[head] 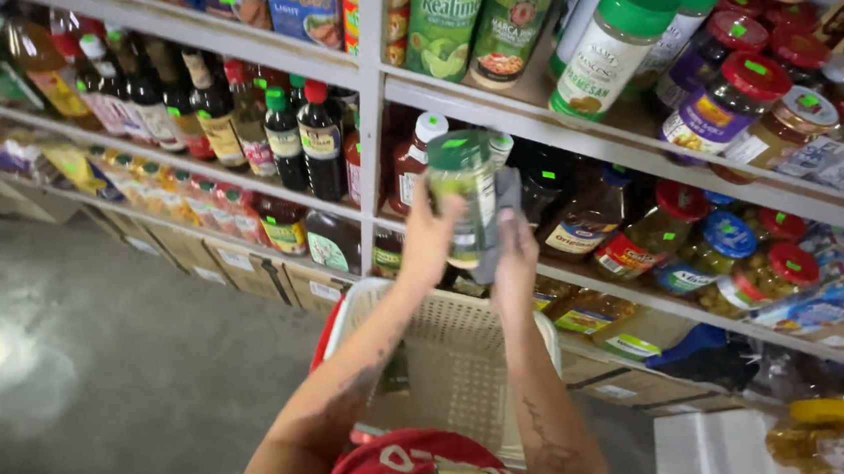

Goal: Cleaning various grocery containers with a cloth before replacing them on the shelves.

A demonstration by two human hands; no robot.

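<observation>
Behind the hands, the shelves [636, 155] are packed tight with bottles and jars, so a swing of the jar [466, 198] could likely knock a neighbour off the edge. Below the forearms a cream basket [451, 355] sits close to the body. Both arms reach up and forward: the left hand [429, 236] is curled around the green-lidded jar's side, while the right hand [513, 250] presses a grey cloth [502, 211] against it. A loosened grip would likely drop the jar.
</observation>
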